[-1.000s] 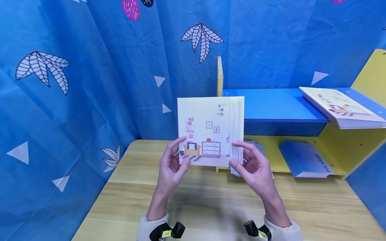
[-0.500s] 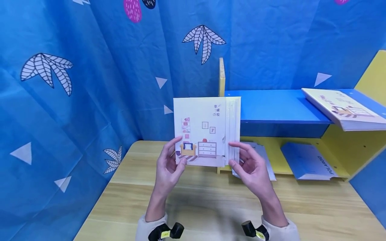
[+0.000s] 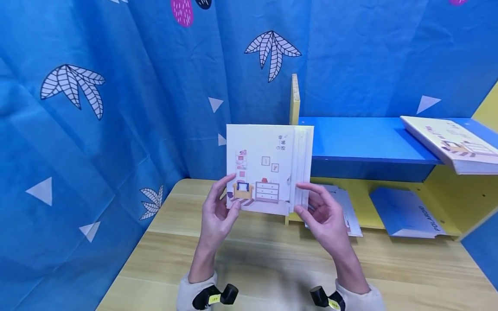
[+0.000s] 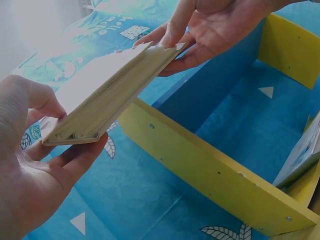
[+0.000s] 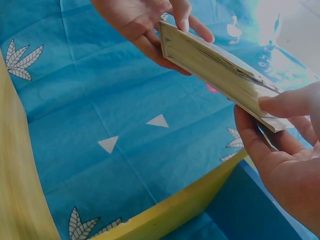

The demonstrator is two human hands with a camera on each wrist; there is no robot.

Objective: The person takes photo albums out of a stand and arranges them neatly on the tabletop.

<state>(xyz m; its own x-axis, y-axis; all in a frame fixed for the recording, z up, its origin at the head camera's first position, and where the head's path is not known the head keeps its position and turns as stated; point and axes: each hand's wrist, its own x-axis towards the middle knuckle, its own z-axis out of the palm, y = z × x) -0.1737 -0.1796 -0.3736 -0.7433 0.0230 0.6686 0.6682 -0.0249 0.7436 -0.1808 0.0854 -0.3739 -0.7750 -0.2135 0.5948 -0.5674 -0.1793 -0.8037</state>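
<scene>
Shifted leftward relative to the shelf [image 3: 358,134], the book [image 3: 256,147] sits between left hand [image 3: 215,216] and right hand [image 3: 328,220], fingers [image 3: 310,187] pinching, probably for balance

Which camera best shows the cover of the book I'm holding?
The head view: it faces the cover almost squarely, with its printed armchair and drawers clear. The left wrist view shows the book mostly edge-on, its cover washed out; the right wrist view catches that cover as a narrow sliver.

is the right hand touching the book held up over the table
Touching. The right wrist view shows it: the right hand has its thumb pressed on the book and fingers against its underside.
</scene>
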